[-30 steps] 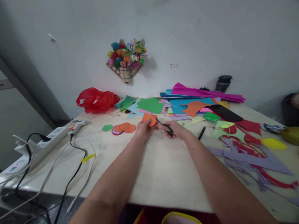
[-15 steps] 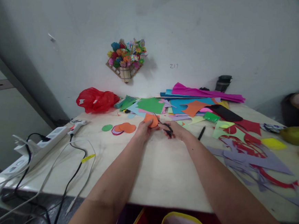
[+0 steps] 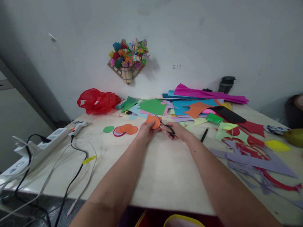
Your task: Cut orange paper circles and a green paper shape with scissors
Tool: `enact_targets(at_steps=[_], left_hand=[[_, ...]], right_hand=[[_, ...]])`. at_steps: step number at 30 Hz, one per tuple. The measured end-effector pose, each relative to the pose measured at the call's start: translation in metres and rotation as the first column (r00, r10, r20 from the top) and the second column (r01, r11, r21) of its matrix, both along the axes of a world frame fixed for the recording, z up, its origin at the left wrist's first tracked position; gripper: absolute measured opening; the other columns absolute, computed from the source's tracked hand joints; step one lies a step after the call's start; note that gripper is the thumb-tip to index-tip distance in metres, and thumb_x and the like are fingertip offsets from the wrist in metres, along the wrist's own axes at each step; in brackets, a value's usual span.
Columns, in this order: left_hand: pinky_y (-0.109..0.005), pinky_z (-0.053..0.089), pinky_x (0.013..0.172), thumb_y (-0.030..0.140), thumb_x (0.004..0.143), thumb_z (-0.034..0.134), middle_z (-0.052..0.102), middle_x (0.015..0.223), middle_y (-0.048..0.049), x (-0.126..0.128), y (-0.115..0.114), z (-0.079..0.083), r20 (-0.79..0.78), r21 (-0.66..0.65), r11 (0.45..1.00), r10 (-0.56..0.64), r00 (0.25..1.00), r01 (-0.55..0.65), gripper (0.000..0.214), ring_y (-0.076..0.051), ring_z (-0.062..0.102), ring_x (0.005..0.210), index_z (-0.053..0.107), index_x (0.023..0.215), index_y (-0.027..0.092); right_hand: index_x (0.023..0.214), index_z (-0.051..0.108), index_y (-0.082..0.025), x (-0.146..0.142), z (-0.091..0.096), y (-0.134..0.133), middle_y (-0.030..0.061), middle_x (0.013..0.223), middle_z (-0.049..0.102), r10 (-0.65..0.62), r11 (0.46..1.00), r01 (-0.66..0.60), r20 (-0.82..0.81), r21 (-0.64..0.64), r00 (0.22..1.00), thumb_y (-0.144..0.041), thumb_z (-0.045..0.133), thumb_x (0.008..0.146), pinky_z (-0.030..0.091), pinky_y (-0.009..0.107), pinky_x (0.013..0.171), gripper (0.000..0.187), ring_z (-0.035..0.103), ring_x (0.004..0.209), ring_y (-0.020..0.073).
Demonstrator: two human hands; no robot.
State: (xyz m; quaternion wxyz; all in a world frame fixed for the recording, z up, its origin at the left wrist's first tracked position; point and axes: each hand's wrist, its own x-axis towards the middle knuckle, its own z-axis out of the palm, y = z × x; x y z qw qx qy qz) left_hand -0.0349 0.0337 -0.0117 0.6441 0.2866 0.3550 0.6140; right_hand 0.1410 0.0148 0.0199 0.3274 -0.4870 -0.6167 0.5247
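My left hand [image 3: 145, 131] is closed on a piece of orange paper [image 3: 155, 123], its thumb lying over the near edge. One side of that piece is rounded. Black-handled scissors [image 3: 170, 130] are in my right hand [image 3: 177, 130], the fingers curled round the handles. Their blades point up and to the left, beside the orange piece; whether they touch it is too small to tell. Left of my hands lie overlapping orange paper circles [image 3: 129, 129], with purple and red edges showing beneath them. A green circle [image 3: 108, 129] lies farther left.
Coloured paper sheets [image 3: 152, 106] spread along the back, with a red plastic bag [image 3: 98, 102] to their left. A power strip [image 3: 37, 151] and cables line the left edge. Purple scraps [image 3: 261, 160], a black pen [image 3: 204, 134] and a black phone-like slab [image 3: 230, 114] lie right.
The scissor blades look slightly more apart than before, and my right fingers have shifted a little on the handles. My left hand and the orange piece stay in place.
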Motion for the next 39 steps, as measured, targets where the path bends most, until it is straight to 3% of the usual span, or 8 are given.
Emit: enact_targets(at_steps=[5, 10, 17, 25, 31, 35, 39], left_hand=[[-0.041, 0.068, 0.078, 0.013, 0.085, 0.078, 0.079, 0.09, -0.0144, 0.0, 0.0, 0.0, -0.027, 0.004, 1.0, 0.002, 1.0, -0.002, 0.027, -0.032, 0.079, 0.095, 0.069, 0.11, 0.008], [-0.035, 0.067, 0.072, 0.01, 0.085, 0.075, 0.078, 0.087, -0.0144, 0.0, 0.004, -0.002, -0.028, 0.009, 1.0, 0.021, 0.999, -0.021, 0.02, -0.03, 0.079, 0.089, 0.07, 0.104, 0.008], [-0.04, 0.068, 0.077, 0.015, 0.083, 0.077, 0.078, 0.09, -0.0123, 0.001, 0.005, -0.003, -0.037, 0.005, 0.999, 0.047, 0.998, -0.047, 0.033, -0.029, 0.079, 0.086, 0.069, 0.115, 0.009], [-0.036, 0.068, 0.073, 0.01, 0.084, 0.072, 0.079, 0.096, -0.0144, 0.002, 0.001, 0.003, -0.011, -0.025, 0.998, 0.06, 0.998, -0.06, 0.029, -0.029, 0.079, 0.09, 0.069, 0.113, 0.01], [-0.038, 0.069, 0.078, 0.011, 0.087, 0.071, 0.079, 0.103, -0.0165, 0.003, -0.001, 0.006, -0.008, -0.032, 0.997, 0.071, 0.997, -0.071, 0.025, -0.029, 0.079, 0.096, 0.069, 0.112, 0.01], [-0.042, 0.068, 0.084, 0.011, 0.087, 0.072, 0.079, 0.103, -0.0174, 0.003, 0.0, 0.004, 0.001, -0.028, 0.997, 0.075, 0.997, -0.075, 0.022, -0.031, 0.079, 0.1, 0.07, 0.109, 0.01], [-0.04, 0.069, 0.081, 0.011, 0.086, 0.074, 0.079, 0.102, -0.0163, -0.001, 0.005, -0.001, 0.006, -0.012, 0.999, 0.05, 0.999, -0.05, 0.022, -0.03, 0.079, 0.098, 0.07, 0.108, 0.011]], right_hand=[[0.071, 0.056, -0.018, -0.001, -0.001, 0.001, -0.0046, 0.045, 0.055, -0.013, 1.0, 0.013, -0.009, -0.011, 1.0, -0.031, 0.081, 0.09, 0.024, 0.018, 0.033, 0.033, 0.047, 0.034, 0.0072], [0.069, 0.055, -0.018, -0.001, -0.001, 0.001, -0.0047, 0.045, 0.054, -0.022, 1.0, 0.022, -0.011, -0.02, 1.0, -0.031, 0.082, 0.089, 0.024, 0.018, 0.033, 0.036, 0.046, 0.033, 0.0069], [0.069, 0.054, -0.019, -0.003, 0.001, -0.001, -0.0048, 0.045, 0.054, -0.027, 0.999, 0.027, 0.0, -0.024, 1.0, -0.034, 0.082, 0.087, 0.023, 0.018, 0.033, 0.037, 0.045, 0.034, 0.0072], [0.067, 0.052, -0.019, -0.003, 0.0, 0.0, -0.0052, 0.044, 0.054, -0.036, 0.999, 0.035, -0.003, -0.036, 0.999, -0.034, 0.085, 0.084, 0.025, 0.018, 0.034, 0.04, 0.045, 0.034, 0.007], [0.066, 0.051, -0.02, -0.003, 0.001, -0.002, -0.0057, 0.043, 0.053, -0.029, 0.998, 0.028, -0.013, -0.063, 0.999, -0.033, 0.087, 0.083, 0.026, 0.018, 0.034, 0.042, 0.044, 0.033, 0.0064], [0.067, 0.052, -0.019, -0.003, 0.002, -0.002, -0.0053, 0.043, 0.053, -0.026, 0.998, 0.025, -0.016, -0.054, 1.0, -0.033, 0.087, 0.084, 0.023, 0.018, 0.034, 0.041, 0.044, 0.033, 0.0062], [0.07, 0.055, -0.018, -0.002, -0.001, 0.0, -0.0054, 0.044, 0.054, -0.019, 0.998, 0.018, -0.03, -0.06, 0.999, -0.032, 0.086, 0.085, 0.025, 0.017, 0.033, 0.037, 0.044, 0.033, 0.0059]])
